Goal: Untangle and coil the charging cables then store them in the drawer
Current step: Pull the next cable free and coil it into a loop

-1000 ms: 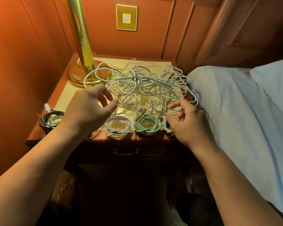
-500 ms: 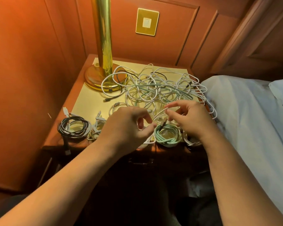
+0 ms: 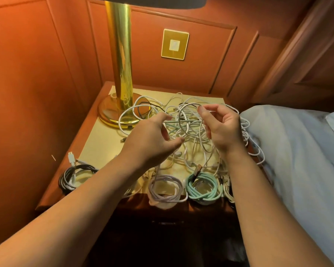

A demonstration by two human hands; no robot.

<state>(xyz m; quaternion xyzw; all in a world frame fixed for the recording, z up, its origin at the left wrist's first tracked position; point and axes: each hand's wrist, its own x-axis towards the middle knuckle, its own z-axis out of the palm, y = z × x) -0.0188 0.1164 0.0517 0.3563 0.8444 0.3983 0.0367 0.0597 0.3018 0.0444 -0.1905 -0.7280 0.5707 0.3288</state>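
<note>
A tangle of white, mint and dark charging cables (image 3: pixel 189 120) lies across the middle and back of the nightstand top (image 3: pixel 102 143). Along the front edge sit coiled cables: a black one (image 3: pixel 73 176), a pale lavender one (image 3: pixel 166 191), a mint one (image 3: pixel 202 187) and a white one (image 3: pixel 228 191) half hidden by my right forearm. My left hand (image 3: pixel 152 139) hovers over the tangle's left side, its fingers spread and curled. My right hand (image 3: pixel 222 128) is raised over the tangle and pinches a white cable loop between thumb and forefinger. The drawer front (image 3: pixel 168 222) below is dark and closed.
A brass lamp (image 3: pixel 120 74) stands at the back left of the nightstand, its base touched by cable loops. Wood-panelled walls close in at the left and back, with a gold wall plate (image 3: pixel 175 44). A bed with pale sheets (image 3: pixel 297 151) borders the right side.
Both hands moved from the front coils back and up over the tangle. The right hand lifted a white loop. The camera view shifted, showing more of the lamp.
</note>
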